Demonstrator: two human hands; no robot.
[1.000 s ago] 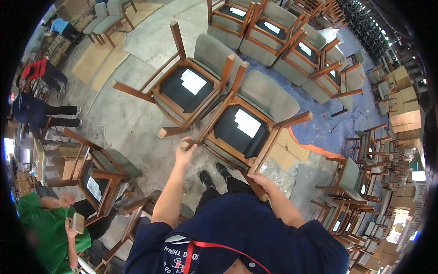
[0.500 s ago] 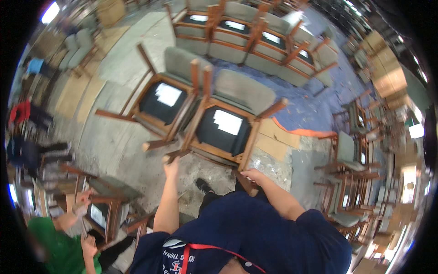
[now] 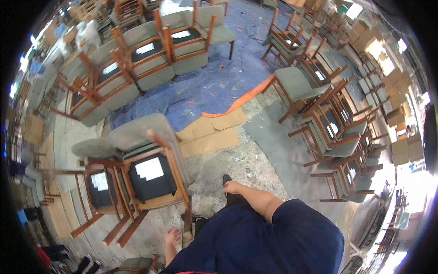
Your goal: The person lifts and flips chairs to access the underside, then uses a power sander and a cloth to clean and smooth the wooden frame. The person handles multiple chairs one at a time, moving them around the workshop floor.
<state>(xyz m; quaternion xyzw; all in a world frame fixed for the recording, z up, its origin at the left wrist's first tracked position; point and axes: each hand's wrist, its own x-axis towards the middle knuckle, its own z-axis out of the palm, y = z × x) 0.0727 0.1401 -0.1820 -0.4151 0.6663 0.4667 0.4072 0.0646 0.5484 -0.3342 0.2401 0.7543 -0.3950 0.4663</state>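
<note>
Floor [image 3: 258, 171] stretches beyond the chair [image 3: 150, 182] edge; left hand [image 3: 172, 237] half-spread, empty; right hand [image 3: 232, 187] curled, grip unclear.

Wooden leg [image 3: 188, 221]; matt cloth backrest [image 3: 141, 131]

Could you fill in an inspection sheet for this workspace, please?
Surface: concrete floor, spotted, partly covered by a blue sheet and cardboard.
Job's things: two upturned chairs, side by side, undersides showing.
Clutter: small scraps on the blue sheet.
Hands: left hand loosely open beside a chair leg, seemingly empty; right hand apart from the chairs, grip unclear.
Cables: nothing seen.
Surroundings: other chairs, many stacked; boxes at right.
</note>
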